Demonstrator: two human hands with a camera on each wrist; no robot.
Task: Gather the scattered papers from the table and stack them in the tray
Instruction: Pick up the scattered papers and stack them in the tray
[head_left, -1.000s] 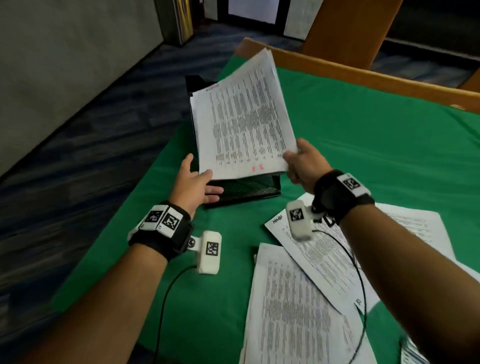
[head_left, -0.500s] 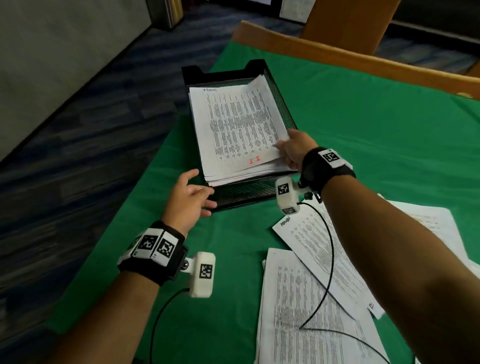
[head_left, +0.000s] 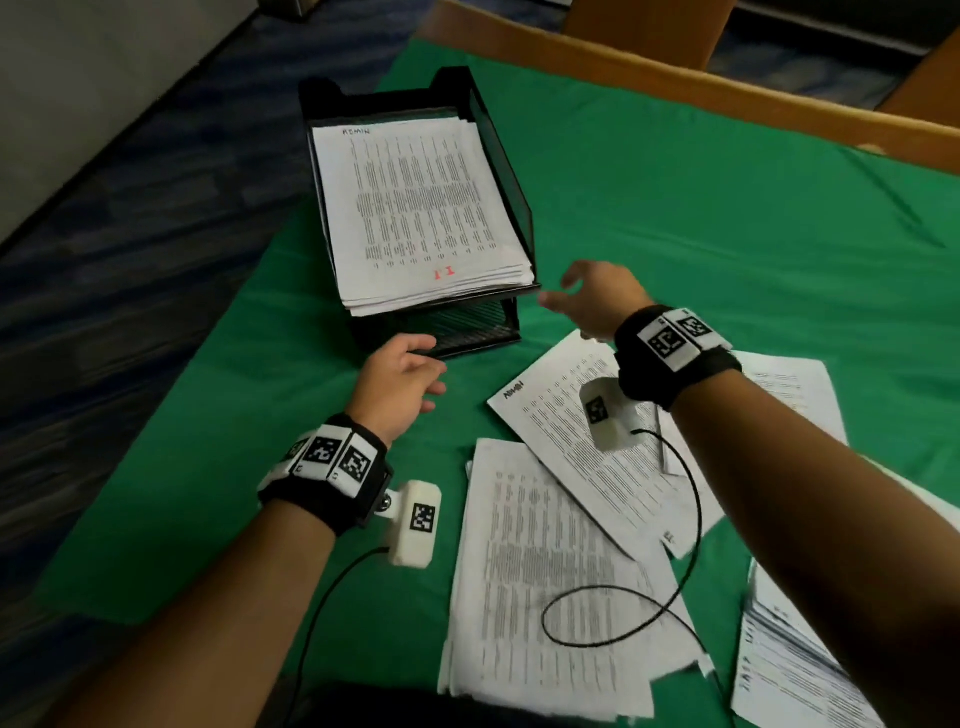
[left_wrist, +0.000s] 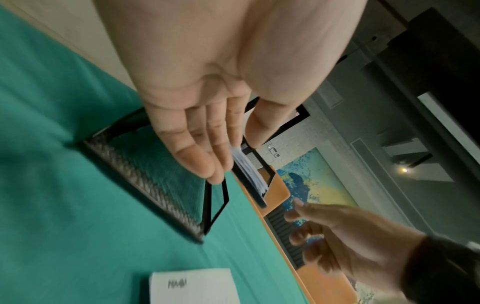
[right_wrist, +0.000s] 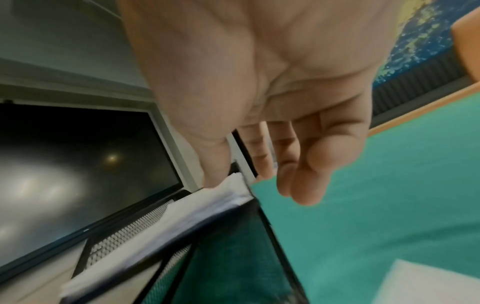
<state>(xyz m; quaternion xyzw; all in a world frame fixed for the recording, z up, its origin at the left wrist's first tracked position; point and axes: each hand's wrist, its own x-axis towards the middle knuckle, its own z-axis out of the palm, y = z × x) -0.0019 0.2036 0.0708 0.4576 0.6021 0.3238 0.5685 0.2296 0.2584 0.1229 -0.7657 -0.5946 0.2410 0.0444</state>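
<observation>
Both our hands hang empty and loose-fingered; our right hand (head_left: 597, 299) is nearer the loose sheet (head_left: 571, 441), which probably lies just tableside of it, long axis slanting away from the tray (head_left: 498, 145).

A green cloth (head_left: 701, 218) covers the table, whose wooden edge (head_left: 675, 78) runs across the upper right of the head view. Dark blue patterned carpet (head_left: 130, 249) fills the left, below a pale wall (head_left: 78, 67) at upper left. A blue-and-yellow painting (left_wrist: 311, 181) shows right of centre in the left wrist view.
</observation>
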